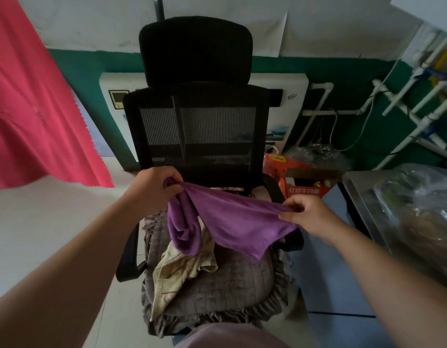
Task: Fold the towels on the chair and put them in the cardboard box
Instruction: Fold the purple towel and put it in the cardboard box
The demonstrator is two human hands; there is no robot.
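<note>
Nearest the camera: both forearms reach forward over the seat of the chair [217,280], which carries a quilted grey cushion. On the cushion lies a second, cream striped towel [177,267], crumpled, unfolded, partly under the purple one. Purple towel [232,222] is held up above the seat, not resting flat. Left hand [154,189] grip: fingers curled, pinching one top corner of the purple towel. Right hand [310,214] grip: thumb and fingers pinching the opposite end of the same top edge. Long axis of the towel runs between the two grips, left hand to right hand, sloping down slightly toward the right and across the chair back; the held edge is taut, the free body hangs below it toward the seat. Near the left grip a length of towel is bunched and dangling in a loop, touching the cream towel. Beyond the chair's right armrest, on the floor, sits the cardboard box [310,182], red-printed, flaps open, items already visible inside. Steel surface [363,197] at far right, with plastic-wrapped bundles. Risks, judged: the bunched loop may get folded in, giving a lumpy uneven fold, because the edge is not fully spread; the dangling part may drag the cream towel off the seat; box contents may leave little room
</note>
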